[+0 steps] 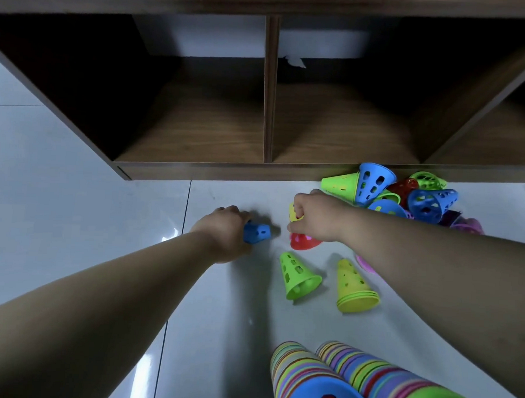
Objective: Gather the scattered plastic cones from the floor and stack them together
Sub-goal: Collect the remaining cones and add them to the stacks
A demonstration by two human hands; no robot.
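The left hand [223, 233] is clenched round a blue cone [256, 233] lying on its side on the floor [90, 191], its narrow end pointing toward the right hand, probably so it can be lifted. The right hand [314, 216] grips a yellow cone [295, 212] directly over a red cone [303, 241]. That looks like nesting one on the other, though whether it is seated is hidden.

Just nearer than the right hand stand a green cone [297, 275] and a short yellow stack [355, 288], and a pink cone [365, 262] shows under that forearm. Beyond the right hand a loose pile [405, 196] lies against the shelf [268, 108]. Two long stacks [322, 379] lie nearest the person, likely the destination.
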